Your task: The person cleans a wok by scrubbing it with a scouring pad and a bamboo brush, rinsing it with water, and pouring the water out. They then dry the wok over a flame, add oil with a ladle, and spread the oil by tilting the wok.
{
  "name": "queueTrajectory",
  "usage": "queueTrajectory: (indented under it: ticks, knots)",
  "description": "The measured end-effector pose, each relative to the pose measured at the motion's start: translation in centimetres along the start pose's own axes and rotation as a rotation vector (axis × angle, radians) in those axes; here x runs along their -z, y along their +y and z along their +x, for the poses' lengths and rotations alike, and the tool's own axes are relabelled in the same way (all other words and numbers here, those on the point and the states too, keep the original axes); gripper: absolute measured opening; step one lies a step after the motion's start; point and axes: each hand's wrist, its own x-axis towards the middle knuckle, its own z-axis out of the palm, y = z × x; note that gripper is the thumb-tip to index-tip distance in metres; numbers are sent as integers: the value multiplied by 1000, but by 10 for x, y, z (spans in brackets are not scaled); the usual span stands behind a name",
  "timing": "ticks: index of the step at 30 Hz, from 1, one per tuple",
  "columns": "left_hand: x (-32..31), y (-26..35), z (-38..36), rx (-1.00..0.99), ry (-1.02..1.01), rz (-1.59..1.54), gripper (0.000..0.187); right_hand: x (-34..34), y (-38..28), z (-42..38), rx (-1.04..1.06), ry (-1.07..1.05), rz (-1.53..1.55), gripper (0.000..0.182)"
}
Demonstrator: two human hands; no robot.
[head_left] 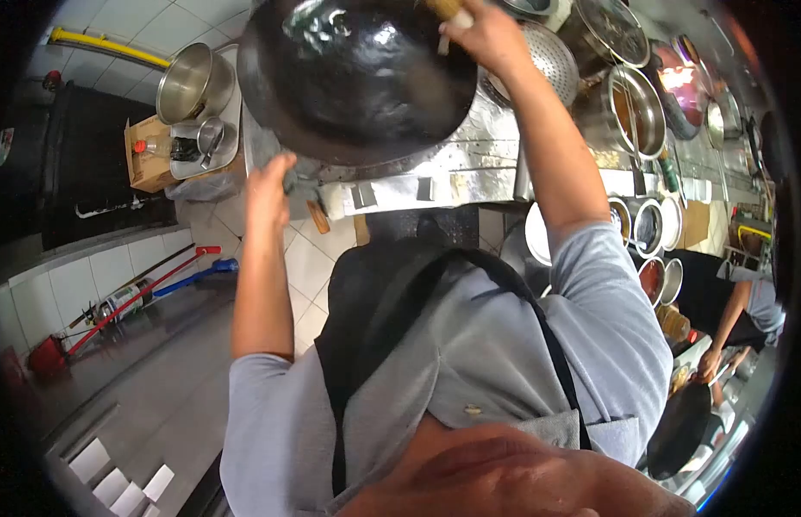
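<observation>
A large black wok (357, 95) with a wet, shiny inside fills the top middle, its far rim cut off by the frame. At its lower left rim my left hand (268, 196) is closed, apparently on a bunched grey cloth (302, 188); whether it also grips the wok is hidden. A wooden handle (317, 217) sticks out just beside that cloth. Over the wok's upper right side, my right hand (489, 39) is wrapped round a tan, brush-like tool (443, 9), partly cut off at the top edge.
Right of the wok are a perforated strainer (551, 65), a steel pot (646, 108) of brown liquid and a burner flame (676, 79). A metal bowl (189, 84) and cardboard box (144, 153) stand left. Another person's hand (709, 362) holds a wok (680, 431) far right.
</observation>
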Motion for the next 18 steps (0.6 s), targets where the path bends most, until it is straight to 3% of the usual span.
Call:
queueTrajectory:
  ticks: [1, 2, 3, 4, 6, 7, 9, 11, 13, 14, 16, 17, 18]
  knots:
    - [7, -11, -1, 70, -111, -138, 36, 32, -48, -14, -24, 256, 111, 68]
    - [-3, 7, -16, 249, -53, -130, 32, 41, -56, 0, 58, 383, 138, 71]
    - [-12, 1, -15, 262, -49, -134, 32, 43, -61, 16, 140, 514, 163, 74]
    - [-26, -3, -3, 338, -27, -219, 29, 43, -67, 35, 146, 517, 154, 74]
    - [-53, -2, 16, 408, -102, -341, 33, 45, -76, 83, 431, 1070, 84, 81]
    - [-63, -1, 21, 413, -189, -373, 41, 36, -79, 104, 441, 1072, 78, 81]
    - [-86, -44, 65, 458, -261, -389, 42, -1, -82, 139, 196, 1118, 138, 80]
    - [-107, -36, 54, 403, -140, -322, 40, -62, -79, 158, -78, 855, 267, 74]
    - [-113, -25, 48, 500, -110, -298, 35, -152, -36, 175, -317, 180, -143, 59]
    - [-113, -28, 49, 504, -122, -296, 35, -182, -40, 149, -218, -68, -167, 65]
    - [-109, -38, 48, 471, -347, -519, 31, -184, -77, 96, 70, -491, -117, 85]
    - [-109, -36, 47, 482, -352, -525, 31, -174, -101, 76, 151, -593, -111, 86]
    - [-107, -29, 45, 502, -364, -510, 30, -154, -109, 62, 175, -733, -114, 99]
